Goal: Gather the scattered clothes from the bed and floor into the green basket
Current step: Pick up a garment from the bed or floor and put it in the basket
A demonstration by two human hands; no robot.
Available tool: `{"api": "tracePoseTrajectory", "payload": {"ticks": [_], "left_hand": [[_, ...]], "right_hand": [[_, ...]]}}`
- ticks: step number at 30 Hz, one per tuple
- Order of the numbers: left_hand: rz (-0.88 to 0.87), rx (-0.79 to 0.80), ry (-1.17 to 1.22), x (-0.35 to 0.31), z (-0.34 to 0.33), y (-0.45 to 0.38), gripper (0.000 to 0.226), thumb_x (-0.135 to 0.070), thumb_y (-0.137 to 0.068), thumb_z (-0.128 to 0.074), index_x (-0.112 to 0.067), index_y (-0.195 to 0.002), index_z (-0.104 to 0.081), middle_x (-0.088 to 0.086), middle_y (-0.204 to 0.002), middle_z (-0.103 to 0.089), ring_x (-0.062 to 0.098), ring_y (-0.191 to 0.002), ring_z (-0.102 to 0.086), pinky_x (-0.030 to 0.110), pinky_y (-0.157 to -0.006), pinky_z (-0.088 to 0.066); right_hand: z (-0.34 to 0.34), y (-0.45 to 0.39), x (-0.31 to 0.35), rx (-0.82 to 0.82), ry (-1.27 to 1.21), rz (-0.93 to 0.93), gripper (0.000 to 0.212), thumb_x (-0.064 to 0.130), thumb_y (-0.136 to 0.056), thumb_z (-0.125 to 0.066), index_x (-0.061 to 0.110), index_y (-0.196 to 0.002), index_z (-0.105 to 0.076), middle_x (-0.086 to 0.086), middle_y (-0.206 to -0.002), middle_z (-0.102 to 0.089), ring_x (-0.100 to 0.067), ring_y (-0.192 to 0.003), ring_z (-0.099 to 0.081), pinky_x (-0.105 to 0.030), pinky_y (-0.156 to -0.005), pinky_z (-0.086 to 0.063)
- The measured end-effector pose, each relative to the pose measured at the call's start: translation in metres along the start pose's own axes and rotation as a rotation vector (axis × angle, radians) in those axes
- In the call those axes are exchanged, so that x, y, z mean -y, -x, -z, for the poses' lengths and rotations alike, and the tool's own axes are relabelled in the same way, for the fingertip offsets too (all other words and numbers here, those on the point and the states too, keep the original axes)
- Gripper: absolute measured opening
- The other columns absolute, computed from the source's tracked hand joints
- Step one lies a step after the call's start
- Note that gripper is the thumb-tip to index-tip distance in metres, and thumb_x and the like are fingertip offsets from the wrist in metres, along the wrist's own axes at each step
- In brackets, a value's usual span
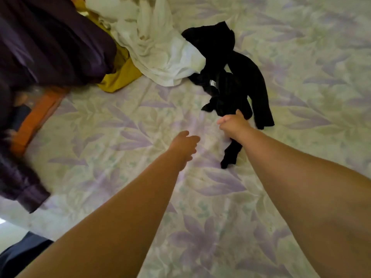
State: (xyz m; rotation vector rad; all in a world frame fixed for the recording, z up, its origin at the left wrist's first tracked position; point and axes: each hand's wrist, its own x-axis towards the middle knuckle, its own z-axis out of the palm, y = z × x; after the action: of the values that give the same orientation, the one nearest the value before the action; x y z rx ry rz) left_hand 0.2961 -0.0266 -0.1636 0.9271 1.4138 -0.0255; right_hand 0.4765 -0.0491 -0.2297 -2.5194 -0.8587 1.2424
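A big bed sheet (301, 57) with purple and green leaves on it fills most of the view. It covers the bed and has some soft wrinkles.

A large dark purple cloth (50, 41) lies at the top left and runs down the left side. It looks shiny and a bit blurry. Just beside it, a white cloth (152, 47) is bunched up in a heap near the top middle. A yellow cloth (120, 77) peeks out between the purple one and the white one, partly under both.

A black garment (236, 77) lies on the sheet to the right of the white cloth. Its top end touches the white heap. It is twisted and spread out, with a long part like a sleeve or leg at the right. One thin end of it hangs down below the right hand.

An orange thing (38, 117) sits at the left edge, next to the purple cloth. I cannot tell what it is.

Two bare arms reach out over the bed. The right hand (233, 125) is closed in a fist around the near part of the black garment. The left hand (185, 143) is over the sheet, just beside the right hand. Its fingers are loose and half open, and it holds nothing.

The green basket is not in the view.
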Motion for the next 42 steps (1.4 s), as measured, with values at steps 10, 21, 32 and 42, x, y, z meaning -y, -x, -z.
{"api": "tracePoseTrajectory", "payload": {"ticks": [10, 21, 32, 42], "left_hand": [[0.003, -0.089, 0.031, -0.010, -0.011, -0.024, 0.055, -0.049, -0.095, -0.049, -0.014, -0.138, -0.047, 0.009, -0.123, -0.061, 0.028, -0.107, -0.061, 0.042, -0.092, -0.051], [-0.064, -0.170, -0.218, 0.026, 0.040, 0.020, 0.021, 0.000, -0.088, -0.047, -0.011, -0.084, -0.065, 0.022, -0.094, -0.065, 0.034, -0.082, -0.062, 0.043, -0.082, -0.056], [-0.188, 0.329, -0.927, 0.065, 0.105, 0.119, 0.037, 0.008, -0.084, -0.041, -0.022, -0.084, -0.064, -0.001, -0.069, -0.056, 0.018, -0.068, -0.052, 0.022, -0.059, -0.043], [0.134, -0.256, -0.729, 0.183, 0.231, 0.144, 0.036, -0.005, -0.095, -0.037, -0.012, -0.125, -0.055, 0.015, -0.122, -0.055, 0.031, -0.108, -0.056, 0.032, -0.090, -0.044]], "right_hand": [[-0.036, 0.047, 0.010, 0.113, -0.497, 0.191, 0.044, 0.015, -0.088, -0.061, 0.006, -0.130, -0.048, -0.017, -0.115, -0.063, -0.033, -0.104, -0.062, -0.043, -0.089, -0.051], [-0.068, 0.143, 0.016, 0.613, -0.138, 0.213, 0.017, 0.018, -0.092, -0.054, 0.009, -0.099, -0.066, -0.016, -0.090, -0.062, -0.025, -0.089, -0.057, -0.032, -0.083, -0.044], [-0.095, 0.150, 0.039, 0.228, -1.251, -0.299, 0.100, 0.077, -0.044, -0.075, 0.013, -0.120, -0.063, -0.013, -0.115, -0.071, -0.032, -0.102, -0.069, -0.047, -0.097, -0.051], [-0.181, 0.242, 0.127, 0.159, -0.812, -0.040, 0.058, 0.027, -0.084, -0.065, 0.015, -0.138, -0.048, -0.005, -0.135, -0.052, -0.028, -0.118, -0.050, -0.041, -0.103, -0.041]]}}
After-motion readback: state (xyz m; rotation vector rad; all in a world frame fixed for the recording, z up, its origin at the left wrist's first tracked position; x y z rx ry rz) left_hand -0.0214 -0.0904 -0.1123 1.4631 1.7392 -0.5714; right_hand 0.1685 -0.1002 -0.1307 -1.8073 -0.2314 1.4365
